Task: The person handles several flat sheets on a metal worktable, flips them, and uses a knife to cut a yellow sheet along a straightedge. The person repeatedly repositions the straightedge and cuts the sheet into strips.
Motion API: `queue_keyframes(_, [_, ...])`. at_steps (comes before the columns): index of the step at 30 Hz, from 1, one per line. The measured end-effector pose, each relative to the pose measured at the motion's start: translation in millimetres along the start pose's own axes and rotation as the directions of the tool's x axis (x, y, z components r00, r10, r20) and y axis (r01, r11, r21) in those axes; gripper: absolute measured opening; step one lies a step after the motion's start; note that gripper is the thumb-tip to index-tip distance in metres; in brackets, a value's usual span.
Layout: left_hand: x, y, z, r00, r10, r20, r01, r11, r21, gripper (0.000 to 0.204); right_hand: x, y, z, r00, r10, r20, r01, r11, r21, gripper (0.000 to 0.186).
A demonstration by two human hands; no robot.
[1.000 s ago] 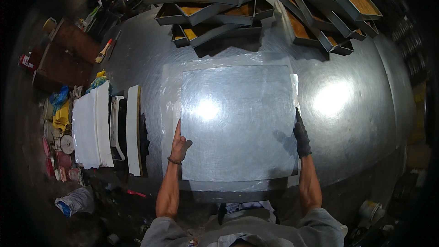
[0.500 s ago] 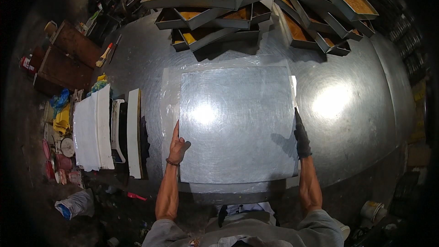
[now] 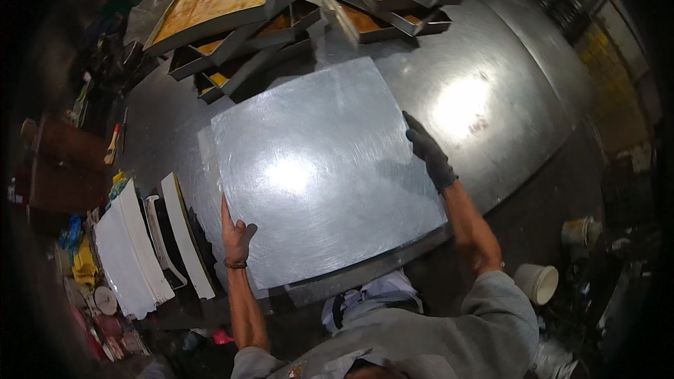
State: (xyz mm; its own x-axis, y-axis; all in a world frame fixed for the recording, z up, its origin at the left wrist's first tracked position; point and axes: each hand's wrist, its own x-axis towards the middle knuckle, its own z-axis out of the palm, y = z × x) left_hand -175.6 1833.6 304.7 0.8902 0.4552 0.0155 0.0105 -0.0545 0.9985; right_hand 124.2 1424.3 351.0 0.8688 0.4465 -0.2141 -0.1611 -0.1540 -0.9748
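A square, pale grey sheet [image 3: 319,168] with a smooth, sheen-covered face lies in front of me over a translucent layer at the middle of the metal table. My bare left hand [image 3: 235,231] holds its left edge, index finger stretched along it and thumb raised. My right hand [image 3: 428,151], in a dark glove, grips the opposite edge around its midpoint, fingertips partly hidden. Both forearms come up from the lower edge of the view.
Stacked metal trays with golden contents [image 3: 217,0] [image 3: 368,17] fill the back of the table [image 3: 512,126]. White boards [image 3: 126,245], a brush [image 3: 112,144] and clutter line the left side. A white bucket [image 3: 537,284] sits at lower right, below table level.
The whole view has swung, so table, trays and sheet appear tilted anticlockwise and shifted. Both hands stay at the sheet's side edges, the right one now appearing higher in view.
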Motion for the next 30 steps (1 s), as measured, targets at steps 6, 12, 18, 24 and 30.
queue_keyframes(6, [-25.9, 48.0, 59.4, 0.975, 0.013, 0.223, 0.028, 0.984, -0.176, 0.108, -130.5, -119.7, -59.1, 0.960, -0.048, -0.275, -0.073, 0.907, -0.414, 0.083])
queue_keyframes(12, [-21.7, 71.1, 177.4, 0.801, 0.234, 0.551, -0.197, 0.972, -0.125, 0.104, -275.7, -298.9, -95.0, 0.919, -0.326, -0.221, 0.132, 0.784, -0.607, 0.083])
queue_keyframes(18, [-61.7, 64.3, 193.9, 0.669, 0.192, 0.718, -0.191, 0.978, -0.083, 0.087, -211.2, -291.6, -117.5, 0.881, -0.448, -0.153, 0.077, 0.454, -0.888, 0.082])
queue_keyframes(24, [-103.5, 46.4, 116.5, 0.826, -0.064, 0.561, 0.021, 0.996, 0.081, 0.081, -84.2, -128.5, -172.8, 0.792, -0.589, 0.162, -0.014, -0.282, -0.959, 0.082])
queue_keyframes(30, [-141.3, 44.4, 52.9, 0.959, -0.240, 0.150, 0.247, 0.969, -0.026, 0.090, -11.8, 5.8, -154.8, 0.877, -0.423, -0.230, -0.337, -0.198, -0.920, 0.065])
